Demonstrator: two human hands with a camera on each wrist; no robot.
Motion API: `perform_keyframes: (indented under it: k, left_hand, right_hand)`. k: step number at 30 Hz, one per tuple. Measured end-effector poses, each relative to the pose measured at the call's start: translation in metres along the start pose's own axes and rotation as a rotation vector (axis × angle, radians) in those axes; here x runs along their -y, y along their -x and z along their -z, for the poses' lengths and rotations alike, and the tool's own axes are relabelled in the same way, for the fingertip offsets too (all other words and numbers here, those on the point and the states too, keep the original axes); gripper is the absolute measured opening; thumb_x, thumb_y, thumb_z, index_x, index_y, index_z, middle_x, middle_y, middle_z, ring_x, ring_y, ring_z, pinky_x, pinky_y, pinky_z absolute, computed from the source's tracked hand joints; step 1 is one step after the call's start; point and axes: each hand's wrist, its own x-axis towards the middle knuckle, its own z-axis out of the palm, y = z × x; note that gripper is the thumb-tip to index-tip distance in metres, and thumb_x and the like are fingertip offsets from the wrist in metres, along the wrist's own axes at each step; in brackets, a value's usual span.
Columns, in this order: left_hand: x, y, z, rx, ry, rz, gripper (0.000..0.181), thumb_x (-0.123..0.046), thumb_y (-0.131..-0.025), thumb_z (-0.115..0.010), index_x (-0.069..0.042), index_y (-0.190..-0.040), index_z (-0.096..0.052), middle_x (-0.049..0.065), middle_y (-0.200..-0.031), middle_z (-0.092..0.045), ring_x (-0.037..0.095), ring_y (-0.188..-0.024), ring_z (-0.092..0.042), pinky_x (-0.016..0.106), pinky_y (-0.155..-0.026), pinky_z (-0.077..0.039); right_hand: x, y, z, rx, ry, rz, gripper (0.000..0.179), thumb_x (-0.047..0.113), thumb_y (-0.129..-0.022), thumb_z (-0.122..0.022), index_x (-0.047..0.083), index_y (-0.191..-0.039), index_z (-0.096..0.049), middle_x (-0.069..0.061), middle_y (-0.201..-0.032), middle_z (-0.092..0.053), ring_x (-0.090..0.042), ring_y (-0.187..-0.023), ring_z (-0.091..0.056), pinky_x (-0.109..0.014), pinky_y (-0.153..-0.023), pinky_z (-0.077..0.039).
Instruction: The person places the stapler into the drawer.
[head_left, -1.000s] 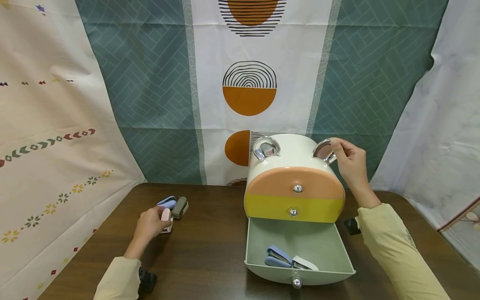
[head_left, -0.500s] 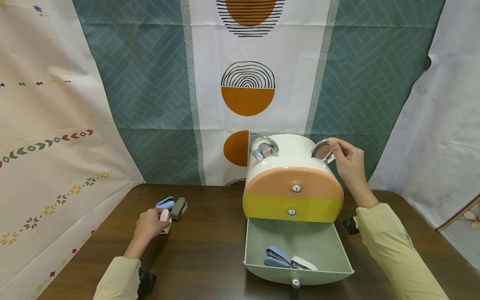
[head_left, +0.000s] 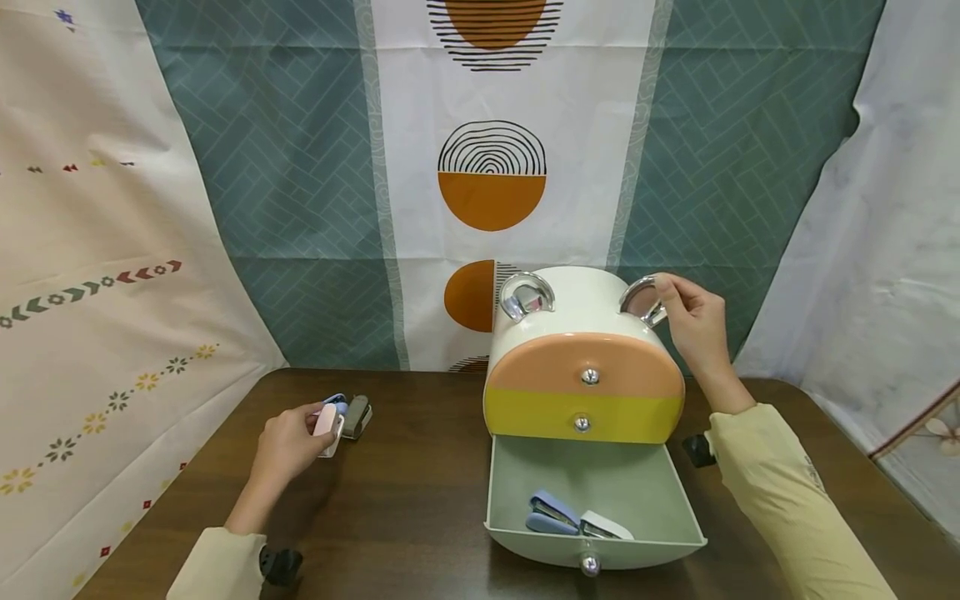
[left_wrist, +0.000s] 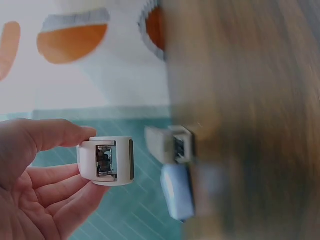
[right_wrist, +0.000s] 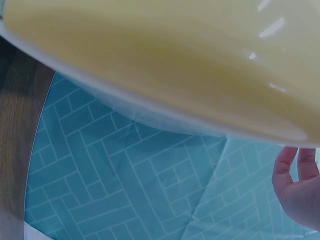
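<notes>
My left hand [head_left: 288, 442] pinches a pale pink stapler [head_left: 327, 427] between thumb and fingers; in the left wrist view the stapler [left_wrist: 106, 161] appears end-on, off the table. Just beyond it lie a blue stapler [left_wrist: 177, 191] and a grey-green stapler [head_left: 357, 417]. On the right, my right hand [head_left: 696, 321] grips the silver ring-shaped ear [head_left: 642, 298] on top of a rounded white drawer box [head_left: 577, 302]. Its green bottom drawer [head_left: 592, 467] is pulled out, with a blue stapler [head_left: 553, 512] and a white stapler [head_left: 606, 527] lying inside near the front.
The orange drawer [head_left: 540, 367] and yellow drawer [head_left: 532, 417] above are closed, each with a silver knob. A second silver ear [head_left: 527, 297] stands on the box's left. Patterned cloth [head_left: 315, 167] hangs behind the brown table [head_left: 420, 500].
My left hand has lifted the pink stapler off the table, tilting it slightly and now partly covering the blue one behind. My right hand keeps its grip on the ear.
</notes>
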Motion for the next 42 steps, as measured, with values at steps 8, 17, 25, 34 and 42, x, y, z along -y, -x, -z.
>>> perform_keyframes:
  k: [8, 17, 25, 34, 42]
  left_hand:
    - [-0.04, 0.015, 0.005, -0.024, 0.113, -0.099, 0.044, -0.008, -0.071, -0.069, 0.006, -0.112, -0.061, 0.019, -0.093, -0.067, 0.026, -0.078, -0.066, 0.039, -0.067, -0.05]
    - [-0.085, 0.029, -0.001, -0.003, 0.263, -0.229, 0.042, -0.002, -0.068, -0.072, 0.004, -0.109, -0.064, 0.012, -0.088, -0.068, 0.015, -0.071, -0.063, 0.027, -0.062, -0.051]
    - [-0.12, 0.04, -0.01, 0.091, 0.363, -0.304, 0.042, 0.001, -0.068, -0.073, 0.001, -0.109, -0.065, 0.01, -0.093, -0.068, 0.012, -0.075, -0.062, 0.021, -0.063, -0.05]
    - [-0.152, 0.048, -0.021, 0.151, 0.383, -0.478, 0.036, 0.001, -0.071, -0.07, -0.001, -0.106, -0.067, 0.009, -0.097, -0.068, 0.011, -0.076, -0.063, 0.018, -0.063, -0.049]
    - [-0.178, 0.05, -0.031, 0.216, 0.266, -0.611, 0.029, -0.004, -0.07, -0.07, -0.005, -0.099, -0.071, 0.003, -0.08, -0.069, 0.002, -0.057, -0.046, 0.015, -0.051, -0.038]
  right_hand:
    - [0.003, 0.001, -0.001, -0.002, -0.001, 0.012, 0.028, 0.009, -0.091, -0.054, -0.015, -0.102, -0.062, 0.028, -0.077, -0.057, 0.001, -0.061, -0.044, -0.013, -0.057, -0.036]
    - [0.003, 0.0, -0.001, -0.013, 0.011, 0.003, 0.029, 0.011, -0.09, -0.055, -0.015, -0.103, -0.061, 0.028, -0.077, -0.057, 0.001, -0.064, -0.045, -0.012, -0.06, -0.037]
    - [0.003, 0.001, -0.001, -0.013, 0.011, 0.006, 0.029, 0.011, -0.09, -0.055, -0.015, -0.102, -0.061, 0.028, -0.077, -0.057, 0.001, -0.062, -0.044, -0.012, -0.058, -0.035]
    - [0.002, 0.0, -0.002, -0.016, 0.002, 0.025, 0.026, 0.007, -0.09, -0.054, -0.014, -0.1, -0.063, 0.03, -0.076, -0.056, 0.003, -0.062, -0.044, -0.011, -0.056, -0.035]
    - [0.004, 0.001, -0.002, -0.02, 0.008, 0.004, 0.028, 0.009, -0.09, -0.055, -0.015, -0.101, -0.062, 0.028, -0.077, -0.057, 0.003, -0.064, -0.046, -0.011, -0.059, -0.037]
